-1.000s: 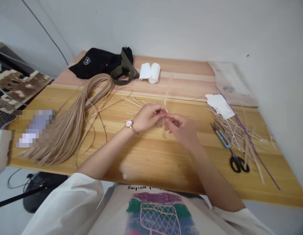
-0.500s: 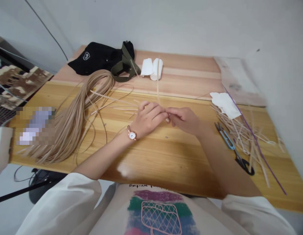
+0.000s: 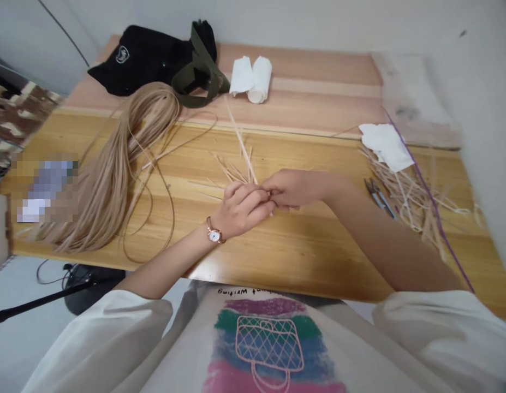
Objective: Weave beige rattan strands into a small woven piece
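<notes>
My left hand (image 3: 246, 207), with a watch on its wrist, is closed around a small bunch of pale rattan strips (image 3: 234, 169). Their free ends fan out beyond the knuckles, and one longer, wider strip (image 3: 241, 139) sticks up and leans to the left. Pressed against the left fingertips, my right hand (image 3: 296, 188) is closed with its fingers pinched at the same spot. The place where the strips meet is mostly hidden behind the fingers. Both hands are just above the wooden table.
On the left lies a large hank of rattan strands (image 3: 109, 180). Behind it sits a black bag (image 3: 154, 60) beside paper rolls (image 3: 261, 79). At right are loose strip offcuts (image 3: 404, 191), a white tissue (image 3: 386, 146), scissors (image 3: 379, 196) partly behind my forearm, and a purple strip (image 3: 428, 199).
My right hand has turned over, its back now upward and its fingers curled in. The long strip, upright before, now leans left, and more strip ends show. The whole view has shifted.
</notes>
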A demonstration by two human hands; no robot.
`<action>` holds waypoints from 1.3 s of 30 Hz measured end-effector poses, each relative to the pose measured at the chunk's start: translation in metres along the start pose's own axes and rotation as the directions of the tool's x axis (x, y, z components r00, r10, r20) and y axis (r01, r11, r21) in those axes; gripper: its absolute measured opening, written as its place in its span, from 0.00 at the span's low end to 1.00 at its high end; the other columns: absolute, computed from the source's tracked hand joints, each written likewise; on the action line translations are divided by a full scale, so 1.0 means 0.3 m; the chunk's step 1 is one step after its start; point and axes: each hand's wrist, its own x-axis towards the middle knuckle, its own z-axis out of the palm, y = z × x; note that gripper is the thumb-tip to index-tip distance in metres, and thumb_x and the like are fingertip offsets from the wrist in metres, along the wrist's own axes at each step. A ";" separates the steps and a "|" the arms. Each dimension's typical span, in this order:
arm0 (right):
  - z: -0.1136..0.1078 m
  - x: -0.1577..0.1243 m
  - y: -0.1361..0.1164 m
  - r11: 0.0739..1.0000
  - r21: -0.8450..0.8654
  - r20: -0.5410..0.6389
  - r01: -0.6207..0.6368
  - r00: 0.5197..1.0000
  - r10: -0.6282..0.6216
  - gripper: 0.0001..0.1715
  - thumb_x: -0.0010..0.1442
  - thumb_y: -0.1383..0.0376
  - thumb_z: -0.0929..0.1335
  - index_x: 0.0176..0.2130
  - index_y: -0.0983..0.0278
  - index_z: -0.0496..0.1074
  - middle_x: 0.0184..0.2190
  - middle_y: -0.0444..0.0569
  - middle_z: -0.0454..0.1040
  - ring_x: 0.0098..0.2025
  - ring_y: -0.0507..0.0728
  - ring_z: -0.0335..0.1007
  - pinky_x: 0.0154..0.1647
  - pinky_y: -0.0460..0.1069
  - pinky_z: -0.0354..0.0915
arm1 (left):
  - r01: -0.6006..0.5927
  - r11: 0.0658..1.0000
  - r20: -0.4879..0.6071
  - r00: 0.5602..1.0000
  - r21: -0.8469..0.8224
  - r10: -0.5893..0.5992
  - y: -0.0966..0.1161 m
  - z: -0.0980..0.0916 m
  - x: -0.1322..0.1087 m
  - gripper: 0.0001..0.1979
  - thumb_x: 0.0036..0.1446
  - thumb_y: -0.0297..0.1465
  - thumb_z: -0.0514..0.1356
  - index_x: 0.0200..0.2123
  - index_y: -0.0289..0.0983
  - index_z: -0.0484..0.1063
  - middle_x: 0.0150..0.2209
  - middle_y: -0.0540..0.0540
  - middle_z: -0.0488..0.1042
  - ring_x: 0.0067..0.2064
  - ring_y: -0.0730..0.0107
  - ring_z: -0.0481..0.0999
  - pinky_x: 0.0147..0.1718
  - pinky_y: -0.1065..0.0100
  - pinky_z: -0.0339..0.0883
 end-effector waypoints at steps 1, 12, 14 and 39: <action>0.010 0.008 0.020 0.985 0.168 0.030 0.020 0.999 -0.026 0.13 0.51 0.78 0.59 0.23 0.64 0.65 0.14 0.37 0.64 0.15 0.45 0.58 0.18 0.42 0.52 | 0.030 1.000 0.008 1.000 0.000 -0.030 0.001 0.006 -0.007 0.10 0.60 0.31 0.51 0.33 0.45 0.72 0.37 0.48 0.75 0.43 0.66 0.69 0.41 0.59 0.54; 0.141 0.027 0.058 0.664 0.744 -0.342 0.067 0.893 0.293 0.03 0.51 0.72 0.64 0.29 0.65 0.65 0.08 0.33 0.58 0.10 0.43 0.47 0.11 0.38 0.45 | -0.111 0.973 -0.281 0.945 0.202 0.166 -0.011 0.021 0.001 0.06 0.57 0.25 0.55 0.36 0.38 0.70 0.35 0.47 0.77 0.39 0.69 0.71 0.38 0.65 0.57; 0.130 0.026 0.044 0.651 0.755 -0.365 0.072 0.872 0.327 0.03 0.51 0.72 0.64 0.27 0.65 0.64 0.07 0.33 0.58 0.10 0.43 0.47 0.10 0.38 0.43 | -0.121 0.972 -0.329 0.926 0.202 0.184 -0.015 0.017 0.013 0.05 0.56 0.24 0.56 0.36 0.37 0.70 0.35 0.47 0.77 0.38 0.70 0.71 0.38 0.66 0.58; -0.008 0.079 -0.053 0.452 0.680 -0.706 0.577 0.681 0.193 0.09 0.51 0.64 0.68 0.30 0.63 0.62 0.09 0.31 0.55 0.11 0.43 0.42 0.11 0.40 0.38 | 0.259 0.899 -0.186 0.922 -0.354 -0.339 -0.104 -0.178 0.204 0.05 0.55 0.29 0.55 0.31 0.33 0.68 0.29 0.47 0.72 0.32 0.73 0.69 0.33 0.70 0.62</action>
